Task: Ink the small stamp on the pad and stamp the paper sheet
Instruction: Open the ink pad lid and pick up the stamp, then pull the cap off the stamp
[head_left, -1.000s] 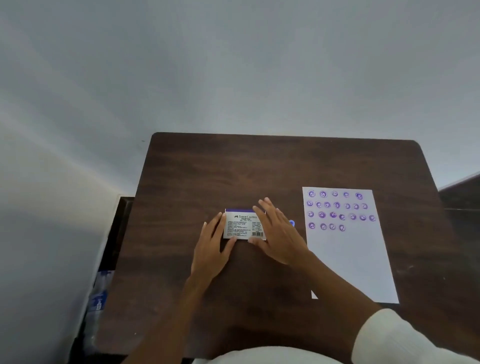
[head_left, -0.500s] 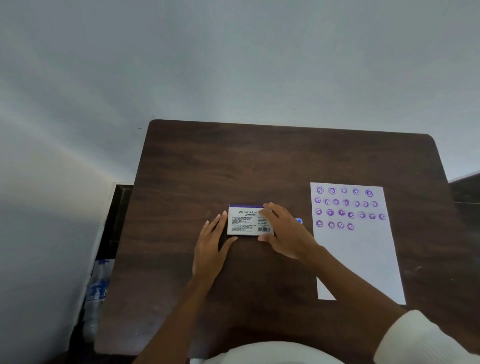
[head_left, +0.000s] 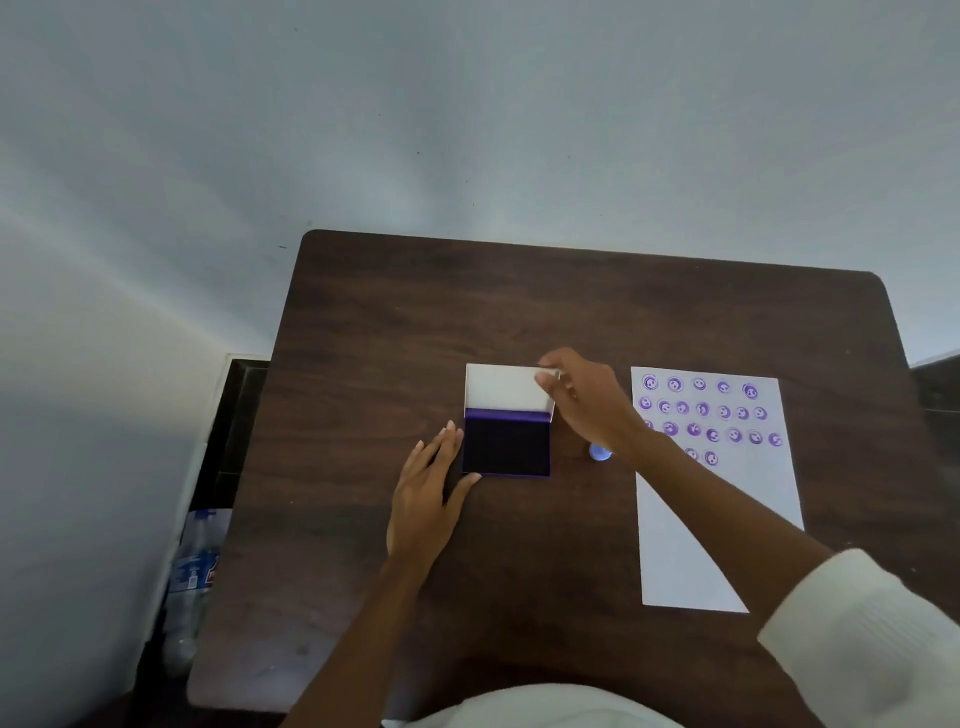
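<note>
The dark wooden tabletop (head_left: 571, 322) carries everything, and I take the ink pad (head_left: 506, 448) near its middle as my marker. To the right of the pad, well apart from it, lies the paper sheet (head_left: 717, 519), its far end already covered with rows of purple round prints while the nearer part is bare (plenty of room for more). Down on the floor, to the left of the pad and past the table edge, stands a plastic bottle (head_left: 192, 571).

The pad is open: its white lid (head_left: 501, 387) is tipped up on the far side and the dark inked face is exposed. The left hand (head_left: 423, 504) lies flat and relaxed, fingers against the pad's left edge, gripping nothing. The right hand (head_left: 592, 402) pinches the lid's right corner between thumb and fingers.

The small stamp (head_left: 600, 452) sits on the tabletop just right of the pad, partly under the right wrist, in neither hand.

So the pad looks ready, I'd say; picking up the stamp, inking it and pressing it on the sheet all remain for this round.
</note>
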